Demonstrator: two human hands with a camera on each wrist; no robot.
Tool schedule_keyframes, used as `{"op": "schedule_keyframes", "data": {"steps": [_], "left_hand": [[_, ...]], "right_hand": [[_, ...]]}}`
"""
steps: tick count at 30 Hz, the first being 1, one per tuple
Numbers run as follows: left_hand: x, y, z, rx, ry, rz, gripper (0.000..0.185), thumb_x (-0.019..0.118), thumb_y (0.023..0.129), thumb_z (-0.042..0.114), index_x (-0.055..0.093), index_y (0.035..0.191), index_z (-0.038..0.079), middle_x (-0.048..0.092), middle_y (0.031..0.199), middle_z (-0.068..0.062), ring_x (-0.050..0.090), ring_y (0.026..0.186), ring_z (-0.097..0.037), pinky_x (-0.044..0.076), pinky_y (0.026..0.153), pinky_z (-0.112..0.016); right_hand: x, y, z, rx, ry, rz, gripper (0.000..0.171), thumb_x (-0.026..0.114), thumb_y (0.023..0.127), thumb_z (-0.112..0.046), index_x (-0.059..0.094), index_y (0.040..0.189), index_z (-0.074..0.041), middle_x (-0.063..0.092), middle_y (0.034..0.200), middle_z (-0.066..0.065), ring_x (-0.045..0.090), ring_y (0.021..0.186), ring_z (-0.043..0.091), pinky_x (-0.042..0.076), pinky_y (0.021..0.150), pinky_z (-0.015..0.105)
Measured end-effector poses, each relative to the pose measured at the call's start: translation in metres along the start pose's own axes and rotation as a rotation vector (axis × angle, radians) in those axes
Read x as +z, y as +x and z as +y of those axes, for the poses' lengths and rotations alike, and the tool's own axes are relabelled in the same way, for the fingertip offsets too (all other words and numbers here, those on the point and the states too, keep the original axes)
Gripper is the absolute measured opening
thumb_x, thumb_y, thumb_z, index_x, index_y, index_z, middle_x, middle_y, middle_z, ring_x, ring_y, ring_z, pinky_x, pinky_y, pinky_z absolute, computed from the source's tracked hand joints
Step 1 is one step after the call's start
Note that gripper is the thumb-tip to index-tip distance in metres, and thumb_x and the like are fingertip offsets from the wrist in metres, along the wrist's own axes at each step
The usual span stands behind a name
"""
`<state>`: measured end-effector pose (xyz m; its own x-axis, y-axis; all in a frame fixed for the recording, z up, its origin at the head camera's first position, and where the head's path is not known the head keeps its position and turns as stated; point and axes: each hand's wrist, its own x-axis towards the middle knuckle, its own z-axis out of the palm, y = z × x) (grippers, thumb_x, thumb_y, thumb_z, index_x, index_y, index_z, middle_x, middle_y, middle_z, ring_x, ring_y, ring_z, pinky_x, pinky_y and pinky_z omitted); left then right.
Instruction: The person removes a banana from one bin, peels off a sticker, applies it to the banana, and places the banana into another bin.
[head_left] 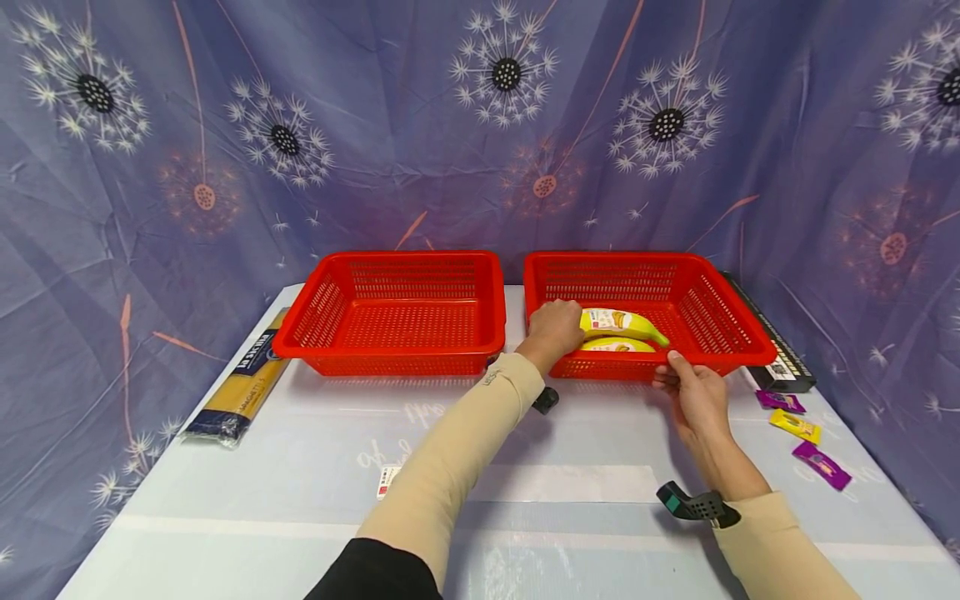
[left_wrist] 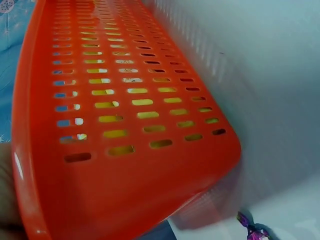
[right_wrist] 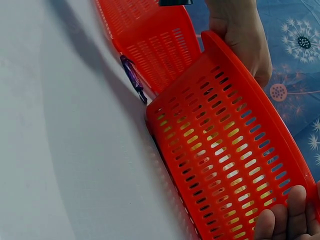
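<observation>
Left hand: the left hand [head_left: 553, 327] reaches over the near-left corner of the right basket [head_left: 738, 337], fingers curled over its rim, gripping it beside the yellow packets.
Right hand: the right hand [head_left: 693, 400] holds the same basket's near rim, thumb on top, fingers [right_wrist: 280, 222] under the edge.
Right basket: red, slotted, on the tabletop [head_left: 315, 467], its near wall tilted in both wrist views.
Contents: two yellow banana-shaped packets [head_left: 621, 323] lie inside, near the front wall.
Left basket: a second red basket [head_left: 397, 312] stands just beside it.
Surroundings: spaghetti pack [head_left: 243, 392] far left; small purple and yellow wrapped sweets [head_left: 797, 426] and a dark box [head_left: 780, 354] on the right.
</observation>
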<state>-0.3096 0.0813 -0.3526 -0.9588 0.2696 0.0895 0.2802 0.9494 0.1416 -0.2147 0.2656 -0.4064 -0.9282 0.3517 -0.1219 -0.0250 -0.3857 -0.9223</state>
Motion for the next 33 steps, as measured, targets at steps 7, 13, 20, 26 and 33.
{"op": "schedule_keyframes", "data": {"steps": [7, 13, 20, 26, 33], "left_hand": [[-0.001, 0.001, 0.000, -0.019, 0.003, -0.011, 0.030, 0.063, 0.086, 0.032, 0.066, 0.113, 0.020, 0.068, 0.105, 0.003, 0.060, 0.087, -0.015, 0.053, 0.075, -0.031], [-0.002, -0.001, -0.010, 0.063, -0.111, 0.038, 0.027, 0.060, 0.089, 0.029, 0.068, 0.111, 0.015, 0.067, 0.111, 0.000, 0.061, 0.104, -0.017, 0.050, 0.090, -0.030], [-0.009, -0.016, -0.026, 0.093, -0.391, 0.119, 0.031, 0.059, 0.091, 0.027, 0.064, 0.119, 0.015, 0.061, 0.122, -0.002, 0.051, 0.119, -0.021, 0.041, 0.103, -0.034], [-0.017, -0.040, -0.043, 0.084, -0.599, 0.193, 0.031, 0.060, 0.089, 0.024, 0.063, 0.119, 0.015, 0.061, 0.117, -0.004, 0.052, 0.112, -0.019, 0.041, 0.102, -0.035], [-0.019, -0.076, -0.074, 0.121, -0.683, 0.292, 0.034, 0.061, 0.087, 0.019, 0.062, 0.119, 0.010, 0.061, 0.115, -0.008, 0.052, 0.105, -0.023, 0.043, 0.096, -0.039]], "right_hand": [[0.001, 0.001, 0.001, -0.017, 0.028, -0.005, 0.021, 0.066, 0.087, -0.022, 0.061, 0.083, -0.001, 0.069, 0.063, 0.000, 0.064, 0.056, 0.012, 0.054, 0.058, 0.023], [0.002, 0.002, 0.001, -0.017, 0.036, -0.015, 0.021, 0.068, 0.085, -0.023, 0.064, 0.081, -0.003, 0.069, 0.063, 0.001, 0.064, 0.056, 0.011, 0.054, 0.059, 0.023], [0.000, 0.003, 0.001, -0.012, 0.024, -0.007, 0.022, 0.067, 0.086, -0.025, 0.063, 0.080, -0.004, 0.069, 0.063, 0.000, 0.064, 0.056, 0.012, 0.054, 0.060, 0.022], [-0.001, 0.003, 0.001, -0.019, 0.050, -0.003, 0.020, 0.063, 0.089, -0.020, 0.061, 0.078, -0.004, 0.069, 0.063, 0.000, 0.064, 0.055, 0.012, 0.054, 0.058, 0.023], [-0.003, 0.002, -0.002, -0.001, 0.070, -0.029, 0.022, 0.065, 0.087, -0.023, 0.059, 0.077, -0.005, 0.069, 0.064, 0.001, 0.064, 0.056, 0.013, 0.054, 0.059, 0.024]]}}
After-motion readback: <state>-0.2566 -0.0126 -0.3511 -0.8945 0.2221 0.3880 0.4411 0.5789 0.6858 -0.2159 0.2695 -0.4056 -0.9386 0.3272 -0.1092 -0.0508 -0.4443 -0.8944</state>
